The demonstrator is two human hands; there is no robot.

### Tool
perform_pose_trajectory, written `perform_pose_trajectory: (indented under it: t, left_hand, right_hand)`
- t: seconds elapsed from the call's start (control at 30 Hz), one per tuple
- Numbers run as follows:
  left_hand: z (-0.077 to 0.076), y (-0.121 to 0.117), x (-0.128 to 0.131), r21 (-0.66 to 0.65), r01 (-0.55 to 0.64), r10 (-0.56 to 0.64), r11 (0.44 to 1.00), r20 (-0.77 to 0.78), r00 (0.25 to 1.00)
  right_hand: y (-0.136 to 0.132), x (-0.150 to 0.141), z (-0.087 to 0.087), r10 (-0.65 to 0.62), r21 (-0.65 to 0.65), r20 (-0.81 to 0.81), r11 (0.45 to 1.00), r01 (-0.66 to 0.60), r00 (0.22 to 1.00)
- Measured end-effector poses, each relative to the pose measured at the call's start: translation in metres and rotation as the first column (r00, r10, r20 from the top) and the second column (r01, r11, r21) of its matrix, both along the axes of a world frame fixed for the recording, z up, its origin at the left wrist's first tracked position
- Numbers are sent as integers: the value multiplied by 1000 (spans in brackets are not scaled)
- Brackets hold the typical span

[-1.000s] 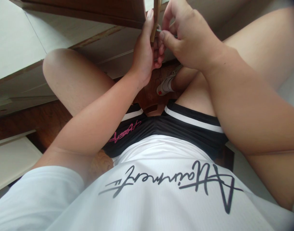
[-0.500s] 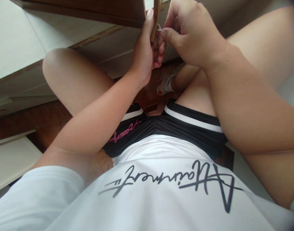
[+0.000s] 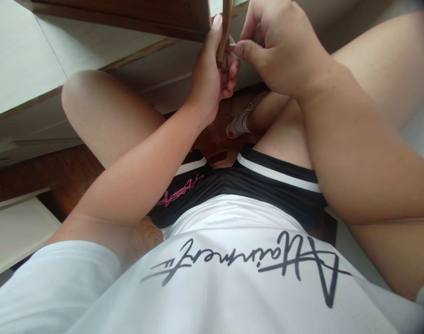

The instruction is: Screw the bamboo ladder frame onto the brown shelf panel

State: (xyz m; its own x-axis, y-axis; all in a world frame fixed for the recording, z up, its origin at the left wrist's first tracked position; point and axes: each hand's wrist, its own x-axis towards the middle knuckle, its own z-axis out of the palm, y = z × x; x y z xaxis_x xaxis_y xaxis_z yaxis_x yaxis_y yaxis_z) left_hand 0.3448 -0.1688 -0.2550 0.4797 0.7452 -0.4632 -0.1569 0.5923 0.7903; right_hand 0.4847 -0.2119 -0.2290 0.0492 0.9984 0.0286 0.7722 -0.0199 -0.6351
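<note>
The left hand (image 3: 210, 79) reaches up from a forearm that runs diagonally from the lower left, wrist straight. Its thumb lies flat up one face of a thin wooden slat (image 3: 224, 28) and its fingers curl round the other side, so it is closed on the slat. The slat stands near upright at the top middle of the view, long axis running up and out of frame.

The right hand (image 3: 277, 48) comes in from the right, wrist bent down, thumb and forefinger pinched on a small metal pin (image 3: 231, 44). The pin lies roughly level, its tip pointing left at the slat's face, touching or just short of it.

A brown board (image 3: 145, 16) lies to the left of the slat.
</note>
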Motion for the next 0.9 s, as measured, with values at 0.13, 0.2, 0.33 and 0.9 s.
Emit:
perform_pose_trajectory:
  t: [0.13,0.2,0.33,0.9]
  left_hand:
    - [-5,1,0,-8,-15,16,1000,108,994]
    - [-8,1,0,-21,-8,11,1000,148,989]
    - [-7,1,0,-110,-6,27,994,186,982]
    - [-7,-2,2,35,-25,22,999,99,995]
  right_hand:
    - [0,0,4,-32,-25,22,999,33,999]
    - [0,0,6,-47,-35,33,998,48,998]
    - [0,0,4,-33,-25,33,999,33,999]
    - [-3,-4,6,-28,21,27,999,28,999]
